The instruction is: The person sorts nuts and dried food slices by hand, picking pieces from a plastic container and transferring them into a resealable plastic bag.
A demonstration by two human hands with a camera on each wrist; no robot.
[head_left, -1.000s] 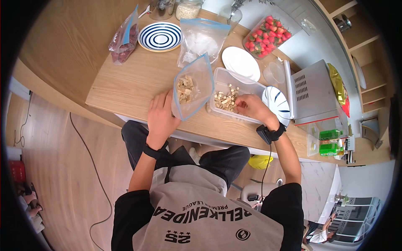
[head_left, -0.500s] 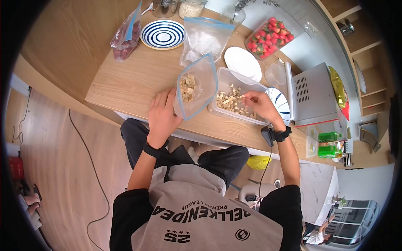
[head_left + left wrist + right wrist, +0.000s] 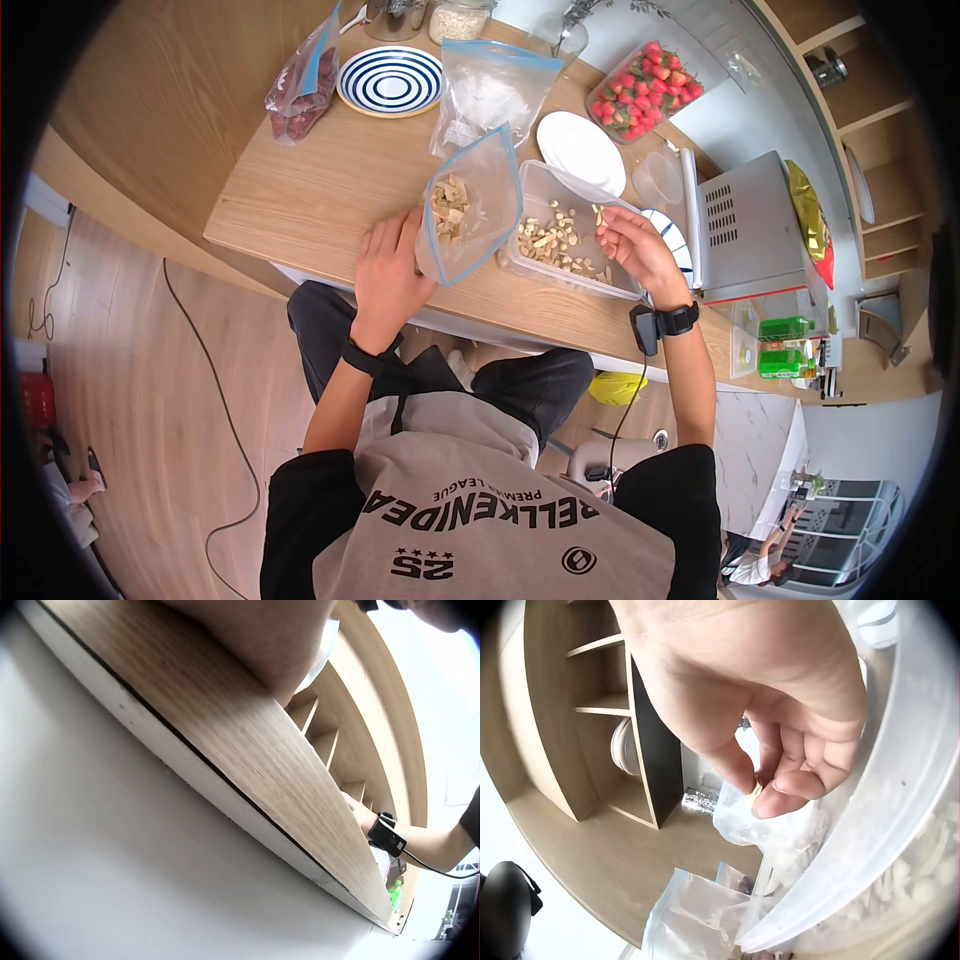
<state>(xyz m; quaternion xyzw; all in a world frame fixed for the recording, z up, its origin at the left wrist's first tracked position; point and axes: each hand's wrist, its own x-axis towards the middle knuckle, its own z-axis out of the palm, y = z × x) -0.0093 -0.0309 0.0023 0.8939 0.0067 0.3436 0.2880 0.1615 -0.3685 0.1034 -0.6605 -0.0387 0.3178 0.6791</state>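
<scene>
An open zip bag with pale dried slices inside stands at the table's front. My left hand holds its lower left side; the fingertips are partly hidden behind the bag. Right of the bag, a clear plastic box contains pale pieces. Over the box's right part, my right hand pinches a small pale piece between thumb and fingertips. In the right wrist view that piece shows between the fingertips of the right hand, above the box wall.
Behind stand a blue-ringed plate, another zip bag, a white plate and a strawberry box. A bag of dark red contents is at the far left. A striped plate and a grey appliance are right.
My right hand has risen from the pieces in the box and moved right, with a small piece between its fingertips. The left hand stays at the bag.
</scene>
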